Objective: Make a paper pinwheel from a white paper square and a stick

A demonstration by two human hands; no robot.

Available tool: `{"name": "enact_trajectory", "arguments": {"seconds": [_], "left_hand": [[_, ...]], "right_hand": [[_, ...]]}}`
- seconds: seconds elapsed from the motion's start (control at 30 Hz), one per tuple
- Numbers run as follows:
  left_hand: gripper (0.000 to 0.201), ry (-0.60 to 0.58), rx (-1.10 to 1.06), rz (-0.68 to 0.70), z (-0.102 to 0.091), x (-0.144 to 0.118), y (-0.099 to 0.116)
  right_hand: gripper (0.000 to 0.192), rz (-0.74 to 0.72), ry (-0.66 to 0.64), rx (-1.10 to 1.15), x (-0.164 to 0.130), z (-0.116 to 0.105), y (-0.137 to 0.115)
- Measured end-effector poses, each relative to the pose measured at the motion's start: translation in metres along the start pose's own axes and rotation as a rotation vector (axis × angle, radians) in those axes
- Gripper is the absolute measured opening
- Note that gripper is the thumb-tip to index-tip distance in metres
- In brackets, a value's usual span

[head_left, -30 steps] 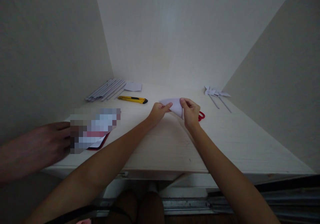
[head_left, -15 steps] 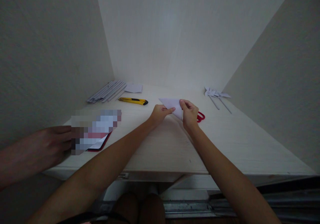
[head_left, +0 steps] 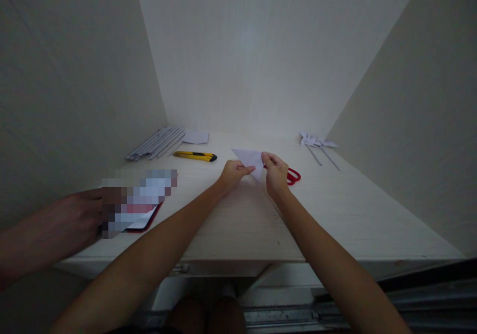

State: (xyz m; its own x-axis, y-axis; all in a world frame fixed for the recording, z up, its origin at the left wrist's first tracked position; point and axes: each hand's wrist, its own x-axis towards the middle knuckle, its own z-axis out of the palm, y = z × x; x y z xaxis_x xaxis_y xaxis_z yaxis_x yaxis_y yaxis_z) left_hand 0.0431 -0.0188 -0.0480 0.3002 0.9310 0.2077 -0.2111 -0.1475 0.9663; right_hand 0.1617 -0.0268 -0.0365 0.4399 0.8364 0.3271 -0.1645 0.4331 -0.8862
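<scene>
A sheet of white paper (head_left: 250,158), folded to a triangle, is held above the white table between both my hands. My left hand (head_left: 235,172) pinches its lower left edge, the thumb lying across the paper. At the right corner, my right hand (head_left: 275,171) grips it between thumb and fingers. Partly hidden behind my right hand lie red-handled scissors (head_left: 294,176); their blades cannot be seen. A yellow utility knife (head_left: 196,156) rests on the table to the left of my hands.
Thin paper sticks (head_left: 158,142) are piled at the back left beside paper pieces (head_left: 196,136). Paper pinwheels (head_left: 316,141) on sticks lie at the back right. Another person's hand (head_left: 80,219) touches a blurred-out item with a dark red edge (head_left: 152,218). Walls enclose the table (head_left: 357,219).
The view has shifted slightly, so everything sits a little lower and further left. Both hands keep their hold on the folded paper, with hardly any change in grip.
</scene>
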Motion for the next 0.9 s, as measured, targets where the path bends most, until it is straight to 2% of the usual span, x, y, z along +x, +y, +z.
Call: {"name": "enact_trajectory", "arguments": {"seconds": [0.1,0.27,0.47,0.63,0.8,0.9], "left_hand": [[0.037,0.014,-0.021,-0.008,-0.0004,0.0012,-0.0017],[0.036,-0.104,-0.036,-0.015,0.0012,0.0011,-0.0048],[0.033,-0.054,-0.068,0.016,0.001,0.0024,-0.0085],[0.036,-0.121,-0.055,-0.018,0.0016,0.0029,-0.008],[0.036,-0.094,-0.025,-0.026,0.0017,0.0021,-0.006],[0.037,-0.142,-0.01,-0.019,0.0006,0.0017,-0.0052]], "right_hand": [[0.019,0.038,0.009,0.058,0.0009,0.0,0.002],[0.02,0.119,0.048,0.15,0.0016,-0.0007,0.0026],[0.019,0.189,0.057,0.214,-0.0028,0.0049,-0.0012],[0.02,0.22,0.071,0.212,-0.0019,0.0067,0.0019],[0.015,0.258,0.059,0.237,0.0005,0.0043,0.0056],[0.012,0.253,0.089,0.263,0.0032,0.0034,0.0058]]}}
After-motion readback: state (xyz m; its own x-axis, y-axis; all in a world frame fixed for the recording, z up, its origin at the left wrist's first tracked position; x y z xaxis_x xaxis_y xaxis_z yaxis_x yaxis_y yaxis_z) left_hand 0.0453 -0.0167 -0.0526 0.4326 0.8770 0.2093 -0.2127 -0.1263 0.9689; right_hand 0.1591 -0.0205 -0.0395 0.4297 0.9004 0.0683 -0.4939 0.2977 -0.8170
